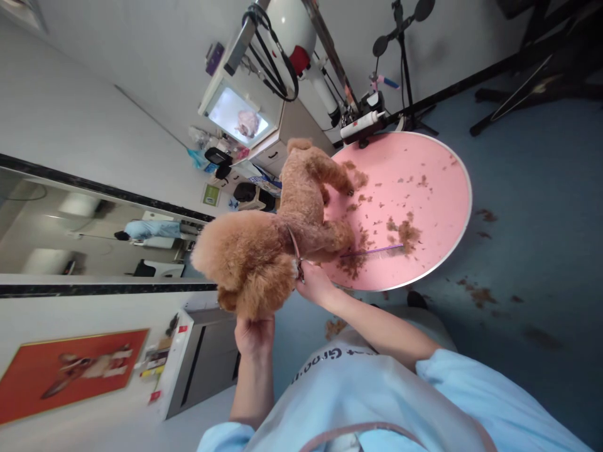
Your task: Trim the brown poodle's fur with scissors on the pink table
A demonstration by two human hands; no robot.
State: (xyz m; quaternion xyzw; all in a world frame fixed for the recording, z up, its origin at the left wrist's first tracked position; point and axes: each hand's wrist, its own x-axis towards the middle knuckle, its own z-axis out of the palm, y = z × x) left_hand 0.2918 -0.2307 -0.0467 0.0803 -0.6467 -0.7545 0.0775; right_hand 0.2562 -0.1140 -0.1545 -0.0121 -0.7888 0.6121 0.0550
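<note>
A curly brown dog [301, 188] with a fluffy round head [245, 257] and a short-trimmed body stands on a round pink grooming table [438, 188]. My left hand [254, 333] is closed at the underside of its head, around the muzzle or chin fur; the fingertips are hidden in the fur. Beside the dog's neck, my right hand [313, 284] grips what look like scissors [296, 248], their blades lying along the neck fur. A purple-backed comb [377, 252] rests on the table near the front paws, among clumps of cut fur [406, 233].
A grooming arm [330, 50] with a black loop [277, 63] rises at the table's far edge, near a white bottle [360, 124]. Behind the dog are a drawer cabinet [273, 154] and a screen [240, 116]. Cut fur [480, 294] lies on the blue floor.
</note>
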